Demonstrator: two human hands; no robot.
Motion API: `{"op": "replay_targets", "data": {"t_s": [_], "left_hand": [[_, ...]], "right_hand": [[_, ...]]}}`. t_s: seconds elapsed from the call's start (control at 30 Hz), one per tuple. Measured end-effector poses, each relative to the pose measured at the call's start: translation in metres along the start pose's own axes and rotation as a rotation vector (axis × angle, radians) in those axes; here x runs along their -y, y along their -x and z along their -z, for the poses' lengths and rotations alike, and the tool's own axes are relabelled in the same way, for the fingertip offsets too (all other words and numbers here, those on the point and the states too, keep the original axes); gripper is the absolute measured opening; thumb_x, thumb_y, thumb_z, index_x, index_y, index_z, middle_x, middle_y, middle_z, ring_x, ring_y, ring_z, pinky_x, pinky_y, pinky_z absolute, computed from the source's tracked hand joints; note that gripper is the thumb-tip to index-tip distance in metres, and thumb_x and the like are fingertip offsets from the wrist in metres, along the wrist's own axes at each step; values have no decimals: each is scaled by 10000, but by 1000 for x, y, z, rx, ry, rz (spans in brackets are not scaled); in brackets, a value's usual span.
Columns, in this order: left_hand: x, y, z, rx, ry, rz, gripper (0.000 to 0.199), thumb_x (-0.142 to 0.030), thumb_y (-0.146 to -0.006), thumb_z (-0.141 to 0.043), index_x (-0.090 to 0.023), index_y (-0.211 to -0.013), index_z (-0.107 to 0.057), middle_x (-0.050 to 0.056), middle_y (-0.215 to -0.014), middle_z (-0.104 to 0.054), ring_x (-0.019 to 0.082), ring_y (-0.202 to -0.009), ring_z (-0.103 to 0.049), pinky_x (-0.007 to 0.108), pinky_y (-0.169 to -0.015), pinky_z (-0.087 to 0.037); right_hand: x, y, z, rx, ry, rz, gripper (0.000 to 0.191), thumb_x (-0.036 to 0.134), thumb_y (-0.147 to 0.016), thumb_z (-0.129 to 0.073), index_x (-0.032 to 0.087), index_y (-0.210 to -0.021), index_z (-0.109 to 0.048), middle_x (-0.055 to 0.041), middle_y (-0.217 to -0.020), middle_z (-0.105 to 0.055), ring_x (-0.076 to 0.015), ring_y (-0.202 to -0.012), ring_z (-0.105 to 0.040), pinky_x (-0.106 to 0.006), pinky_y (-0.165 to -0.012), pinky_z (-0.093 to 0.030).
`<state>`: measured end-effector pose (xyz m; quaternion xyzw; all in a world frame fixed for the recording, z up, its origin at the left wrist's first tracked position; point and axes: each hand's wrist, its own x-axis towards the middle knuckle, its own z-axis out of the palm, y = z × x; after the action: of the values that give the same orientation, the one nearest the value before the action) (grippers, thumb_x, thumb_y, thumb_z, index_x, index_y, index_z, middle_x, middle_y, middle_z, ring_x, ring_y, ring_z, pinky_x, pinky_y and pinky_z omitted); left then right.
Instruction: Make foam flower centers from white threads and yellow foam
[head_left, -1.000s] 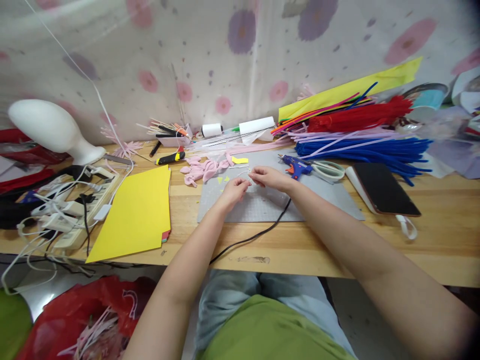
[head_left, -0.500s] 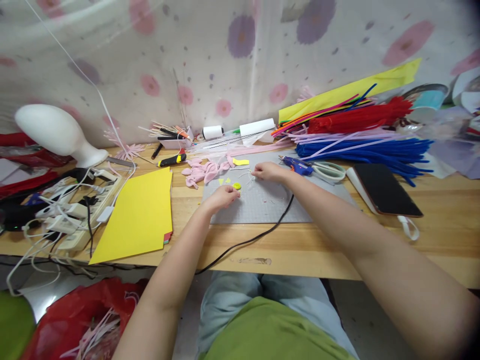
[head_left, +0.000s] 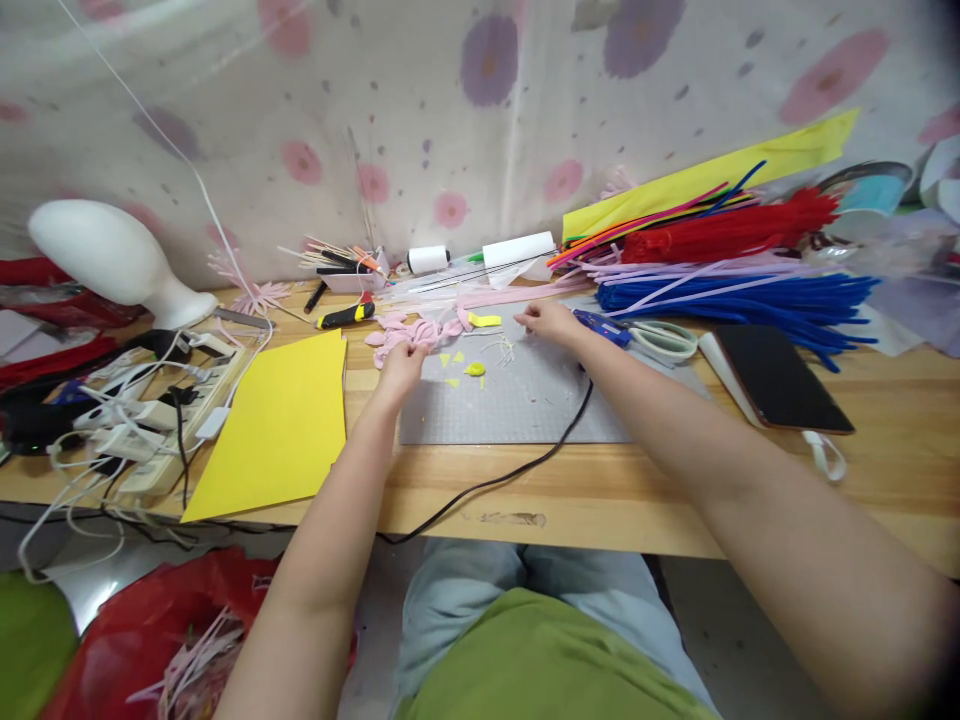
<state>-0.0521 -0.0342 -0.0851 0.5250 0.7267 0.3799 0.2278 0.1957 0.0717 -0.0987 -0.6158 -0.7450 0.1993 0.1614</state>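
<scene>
My left hand (head_left: pixel 403 372) is at the left edge of the grey cutting mat (head_left: pixel 510 418), its fingers closed at a heap of pink fuzzy pieces (head_left: pixel 409 335). Over the mat's right half, my right hand (head_left: pixel 551 322) hovers with fingers slightly apart and nothing visible in them. Beside it lies a blue glue gun (head_left: pixel 602 326), partly behind my wrist. Between the hands are a small yellow round piece (head_left: pixel 475 369), several yellow scraps (head_left: pixel 452 382), a yellow strip (head_left: pixel 484 320) and thin white strands (head_left: pixel 504 350).
Scissors (head_left: pixel 664 340) and a dark-screened device (head_left: pixel 776 378) sit to the right. Bundles of blue pipe cleaners (head_left: pixel 727 305) and red pipe cleaners (head_left: pixel 727 235) lie behind. Yellow sheets (head_left: pixel 270 425), a utility knife (head_left: pixel 345 316), a power strip (head_left: pixel 184 425) and a white foam head (head_left: pixel 112 255) are leftward. A black cord (head_left: pixel 495 480) crosses the front.
My left hand has moved left and away from me, from beside the yellow round piece to the pink pieces. My right hand has shifted slightly right and away from the white strands.
</scene>
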Motion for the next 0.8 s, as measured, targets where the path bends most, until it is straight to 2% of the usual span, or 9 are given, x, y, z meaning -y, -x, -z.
{"op": "replay_targets", "data": {"t_s": [0.13, 0.27, 0.4, 0.5, 0.6, 0.7, 0.8], "left_hand": [[6, -4, 1, -2, -140, -10, 283, -414, -752, -527, -179, -616, -444, -4, -639, -518, 131, -630, -461, 253, -606, -328], [4, 1, -5, 27, -303, 33, 321, -490, -714, -562, -192, -644, -464, 13, -677, -553, 161, -662, -501, 271, -630, -348], [2, 4, -16, -49, -289, 32, 287, -488, -733, -539, -204, -718, -498, 37, -750, -575, 190, -738, -536, 285, -664, -365], [8, 6, -26, -166, -192, 5, 222, -432, -767, -508, -210, -768, -514, 47, -784, -575, 201, -785, -545, 299, -692, -384], [17, 9, -33, -292, -85, -18, 148, -311, -770, -507, -219, -886, -516, 46, -829, -571, 194, -818, -543, 310, -733, -406], [24, 10, -37, -413, -25, -88, 344, -169, -722, -516, -196, -1059, -454, 83, -980, -548, 187, -889, -534, 309, -789, -422], [28, 10, -37, -456, 66, -138, 429, -72, -704, -458, -171, -1117, -397, 118, -1102, -493, 158, -894, -538, 282, -811, -435]], "right_hand": [[-16, 25, 12, -33, -62, -45, 287, 399, -832, -457, 171, -729, -598, -41, -740, -668, -125, -626, -541, -236, -549, -321], [-38, 63, 23, -158, 83, -108, 372, 470, -836, -410, 182, -686, -591, -76, -732, -656, -186, -711, -576, -269, -593, -340], [-54, 91, 24, -275, 209, -266, 391, 537, -804, -431, 177, -842, -579, -123, -798, -651, -262, -775, -596, -323, -639, -373], [-58, 97, 18, -318, 215, -326, 493, 571, -765, -470, 157, -1029, -513, -152, -841, -646, -292, -784, -600, -354, -652, -388], [-56, 95, 13, -351, 177, -350, 533, 538, -768, -471, 143, -1124, -442, -167, -882, -642, -294, -805, -602, -364, -669, -396], [-54, 94, 12, -363, 111, -393, 502, 481, -747, -505, 154, -1119, -422, -152, -895, -644, -285, -819, -600, -368, -687, -403], [-51, 98, 15, -378, 33, -405, 440, 433, -695, -558, 187, -1040, -437, -112, -869, -644, -273, -811, -594, -364, -691, -407]]}}
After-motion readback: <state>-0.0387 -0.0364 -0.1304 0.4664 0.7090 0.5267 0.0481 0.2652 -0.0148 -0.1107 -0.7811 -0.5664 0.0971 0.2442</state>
